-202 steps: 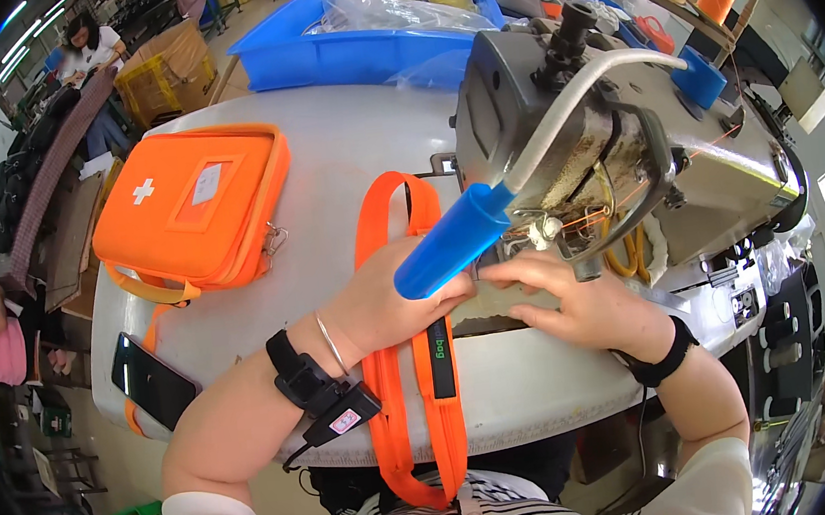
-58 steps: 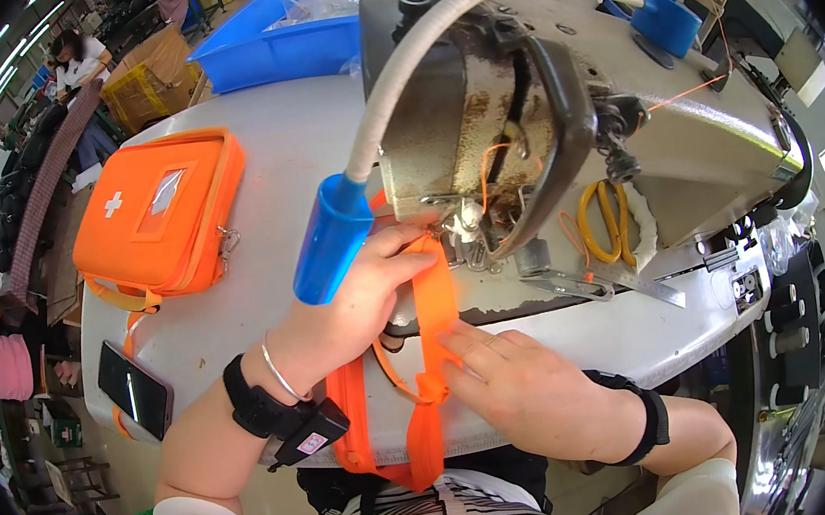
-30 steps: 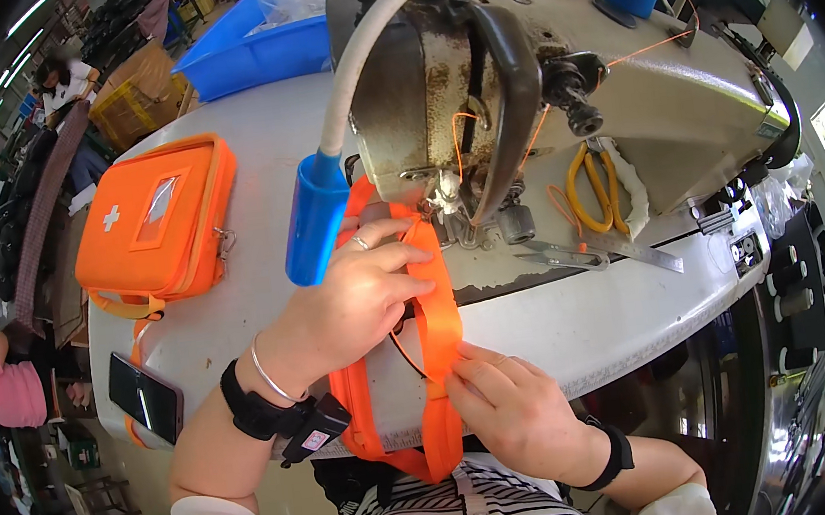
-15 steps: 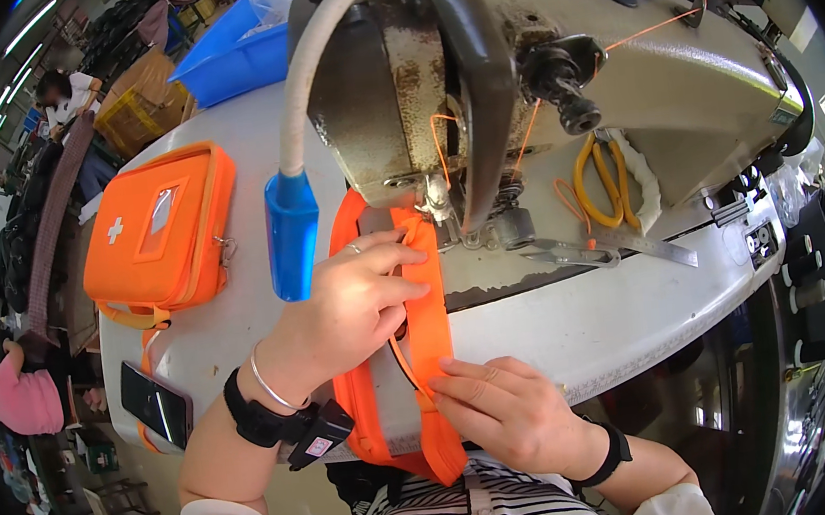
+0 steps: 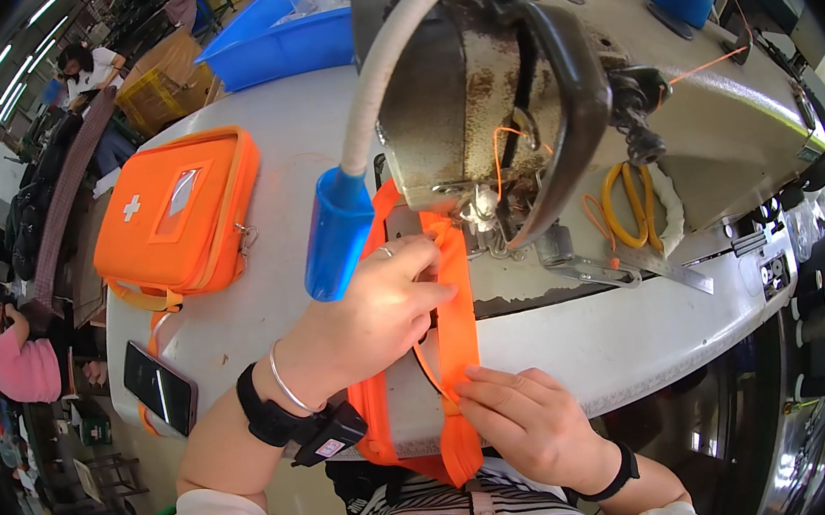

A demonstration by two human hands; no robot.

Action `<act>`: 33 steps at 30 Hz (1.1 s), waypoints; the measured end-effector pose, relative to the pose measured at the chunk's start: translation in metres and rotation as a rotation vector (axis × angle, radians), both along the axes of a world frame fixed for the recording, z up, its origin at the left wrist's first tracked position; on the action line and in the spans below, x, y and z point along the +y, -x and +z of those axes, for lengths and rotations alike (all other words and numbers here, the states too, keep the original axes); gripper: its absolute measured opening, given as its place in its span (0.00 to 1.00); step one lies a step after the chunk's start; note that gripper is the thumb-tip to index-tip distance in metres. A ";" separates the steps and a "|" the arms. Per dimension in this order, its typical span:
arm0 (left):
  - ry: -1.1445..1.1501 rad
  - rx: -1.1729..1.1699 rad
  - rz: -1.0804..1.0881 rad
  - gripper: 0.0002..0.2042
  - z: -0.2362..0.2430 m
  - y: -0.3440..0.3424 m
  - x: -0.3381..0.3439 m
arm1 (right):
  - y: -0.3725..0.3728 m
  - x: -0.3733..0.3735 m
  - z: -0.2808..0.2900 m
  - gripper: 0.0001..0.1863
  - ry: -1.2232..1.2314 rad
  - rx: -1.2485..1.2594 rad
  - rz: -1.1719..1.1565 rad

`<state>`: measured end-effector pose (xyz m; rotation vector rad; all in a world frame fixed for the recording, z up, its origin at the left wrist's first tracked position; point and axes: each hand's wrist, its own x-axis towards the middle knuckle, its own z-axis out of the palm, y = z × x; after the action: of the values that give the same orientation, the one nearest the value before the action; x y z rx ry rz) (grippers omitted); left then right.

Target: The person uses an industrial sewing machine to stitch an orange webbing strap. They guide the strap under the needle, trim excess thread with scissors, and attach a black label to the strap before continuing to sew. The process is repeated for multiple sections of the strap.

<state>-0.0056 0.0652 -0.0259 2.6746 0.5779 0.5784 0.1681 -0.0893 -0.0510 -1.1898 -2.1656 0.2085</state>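
Note:
A long orange fabric strip (image 5: 457, 328) with a zipper-like dark edge runs from the sewing machine's presser foot (image 5: 478, 212) toward my lap. My left hand (image 5: 382, 306) grips it just in front of the foot, fingers bent over its left side. Lower down, my right hand (image 5: 531, 424) pinches the strip's right edge between thumb and fingertips; the thumb is mostly hidden. A further orange fabric piece (image 5: 374, 417) lies left of the strip, partly under my left wrist. Orange thread is strung at the needle of the sewing machine (image 5: 476, 100).
A blue-capped hose end (image 5: 338, 235) hangs close above my left hand. Yellow-handled snips (image 5: 629, 210) and a metal ruler (image 5: 681, 274) lie right of the needle. On the left are a finished-looking orange pouch (image 5: 177, 217) and a phone (image 5: 160, 387); a blue bin (image 5: 279, 40) stands behind.
The whole view has shifted, so the machine and strip appear farther right. Both hands keep their hold on the strip, with little visible movement along it.

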 end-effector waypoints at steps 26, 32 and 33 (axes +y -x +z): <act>-0.105 0.016 0.041 0.14 -0.003 -0.001 0.004 | 0.001 0.000 0.009 0.19 0.161 -0.051 -0.075; -0.249 0.057 -0.073 0.08 -0.001 -0.002 -0.003 | 0.001 -0.003 0.007 0.16 0.033 -0.095 -0.009; -0.215 0.041 -0.114 0.07 -0.004 -0.001 -0.004 | 0.001 -0.003 0.005 0.16 0.021 -0.088 -0.010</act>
<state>-0.0049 0.0610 -0.0301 2.9040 0.3902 0.5850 0.1672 -0.0924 -0.0457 -1.2428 -2.2375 0.1785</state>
